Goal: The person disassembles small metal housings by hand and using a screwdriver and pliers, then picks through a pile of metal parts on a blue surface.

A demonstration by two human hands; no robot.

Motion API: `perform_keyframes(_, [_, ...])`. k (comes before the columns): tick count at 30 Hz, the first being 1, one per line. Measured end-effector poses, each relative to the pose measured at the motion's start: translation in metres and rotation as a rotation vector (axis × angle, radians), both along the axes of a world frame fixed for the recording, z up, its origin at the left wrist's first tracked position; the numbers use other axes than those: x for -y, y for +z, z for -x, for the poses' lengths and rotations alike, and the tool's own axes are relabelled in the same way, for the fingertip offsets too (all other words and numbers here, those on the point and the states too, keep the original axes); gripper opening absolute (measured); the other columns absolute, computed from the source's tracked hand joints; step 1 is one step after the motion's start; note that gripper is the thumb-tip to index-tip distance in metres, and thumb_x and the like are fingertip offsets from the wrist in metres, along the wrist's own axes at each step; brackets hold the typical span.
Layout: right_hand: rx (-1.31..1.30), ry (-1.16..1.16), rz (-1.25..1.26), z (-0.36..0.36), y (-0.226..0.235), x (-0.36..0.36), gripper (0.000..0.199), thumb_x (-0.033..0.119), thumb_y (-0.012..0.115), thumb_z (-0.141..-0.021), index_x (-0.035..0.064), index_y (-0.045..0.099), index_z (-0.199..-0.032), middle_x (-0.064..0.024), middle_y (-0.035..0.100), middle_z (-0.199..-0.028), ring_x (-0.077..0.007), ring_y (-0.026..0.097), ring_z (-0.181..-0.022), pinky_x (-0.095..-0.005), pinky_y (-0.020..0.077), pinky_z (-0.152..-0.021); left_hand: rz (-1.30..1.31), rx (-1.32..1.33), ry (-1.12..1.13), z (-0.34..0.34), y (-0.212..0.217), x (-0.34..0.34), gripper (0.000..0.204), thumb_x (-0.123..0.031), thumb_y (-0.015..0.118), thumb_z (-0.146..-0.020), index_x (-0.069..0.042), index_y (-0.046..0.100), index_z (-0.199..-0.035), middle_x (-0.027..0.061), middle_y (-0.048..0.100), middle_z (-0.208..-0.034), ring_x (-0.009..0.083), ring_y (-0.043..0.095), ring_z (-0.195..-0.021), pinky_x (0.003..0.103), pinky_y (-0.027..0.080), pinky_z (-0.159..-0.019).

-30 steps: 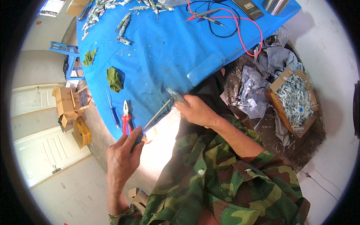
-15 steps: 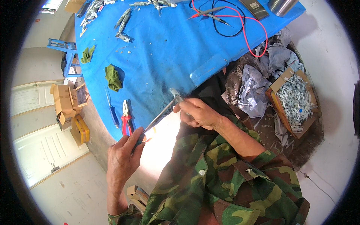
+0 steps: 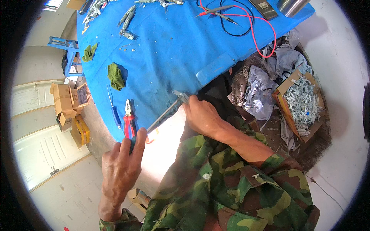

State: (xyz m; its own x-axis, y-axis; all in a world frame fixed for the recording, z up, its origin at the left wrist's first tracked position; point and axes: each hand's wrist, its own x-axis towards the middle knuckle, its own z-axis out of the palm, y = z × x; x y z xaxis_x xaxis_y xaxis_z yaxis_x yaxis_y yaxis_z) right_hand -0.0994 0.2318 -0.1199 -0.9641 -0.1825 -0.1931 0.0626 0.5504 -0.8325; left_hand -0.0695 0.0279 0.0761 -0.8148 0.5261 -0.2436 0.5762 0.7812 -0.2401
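Note:
My left hand [image 3: 122,165] is closed round the handle of a screwdriver. Its long metal shaft [image 3: 163,118] slants up to the right, and the tip meets a small grey part [image 3: 180,94]. Over the near edge of the blue-covered table, my right hand [image 3: 205,117] grips that part, its fingers mostly hidden behind the back of the hand. Red-handled pliers [image 3: 130,122] lie on the cloth just beyond my left hand. Beside them is a second screwdriver with a blue handle [image 3: 116,116]. A crumpled green cloth [image 3: 115,77] rests farther back.
Several grey parts [image 3: 127,23] lie along the table's far side, with red and black test leads [image 3: 250,29] and a metal cup [image 3: 291,5] at far right. Right of the table, a cardboard box [image 3: 286,111] holds many small pieces. A blue stool [image 3: 69,57] stands left.
My right hand has turned so its back faces up more, covering more of the grey part. My left hand has shifted down and slightly left with the screwdriver.

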Motion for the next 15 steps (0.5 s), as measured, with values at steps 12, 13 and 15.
perform_keyframes(12, [0.028, -0.074, 0.199, 0.001, -0.006, 0.002, 0.034, 0.026, 0.056, -0.100, -0.0069, 0.055, -0.090, -0.0328, 0.064, -0.076, -0.0513, 0.065, -0.077, -0.0560, 0.0516, -0.069, -0.241, 0.031, 0.182, -0.010, -0.004, 0.007, 0.039, -0.013, 0.076, -0.087, -0.016, 0.065, -0.124, 0.0041, 0.057, -0.071, 0.0199, 0.063, -0.058, 0.035, 0.052, -0.048])
perform_keyframes(13, [0.088, -0.074, 0.216, 0.002, 0.001, 0.000, 0.036, 0.027, 0.055, -0.100, -0.0081, 0.056, -0.091, -0.0346, 0.064, -0.080, -0.0531, 0.064, -0.082, -0.0564, 0.0504, -0.074, -0.250, 0.030, 0.189, -0.012, -0.007, 0.008, 0.039, -0.014, 0.076, -0.087, -0.016, 0.065, -0.124, 0.0041, 0.057, -0.071, 0.0200, 0.063, -0.058, 0.035, 0.051, -0.048])
perform_keyframes(15, [0.108, -0.076, 0.227, 0.001, 0.001, 0.000, 0.037, 0.027, 0.056, -0.099, -0.0088, 0.057, -0.092, -0.0348, 0.064, -0.081, -0.0530, 0.064, -0.084, -0.0566, 0.0498, -0.075, -0.264, 0.029, 0.200, -0.015, -0.012, 0.010, 0.039, -0.014, 0.076, -0.087, -0.016, 0.066, -0.124, 0.0042, 0.057, -0.071, 0.0202, 0.063, -0.058, 0.035, 0.051, -0.048])
